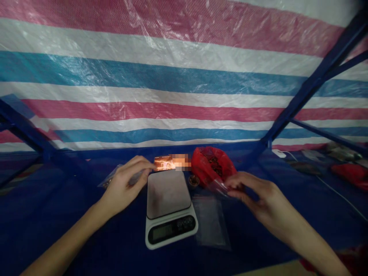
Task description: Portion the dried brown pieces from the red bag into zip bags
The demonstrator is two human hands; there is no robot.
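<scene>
Both hands busy over blue table (86,237). Left hand (126,184) pinching a small clear bag (113,177) beside scale's top left corner, fingers closed on it. Right hand (253,195) gripping another small clear bag (216,186) by its edge, just in front of red bag (212,165). Nearest: kitchen scale (169,209), pan bare, display too dim to read; flat clear bag (211,222) lying just right of it. Better to open the pinched mouth wide, keep it low and close to the red bag, then set it square on the pan. Behind: striped tarp (172,76).
</scene>
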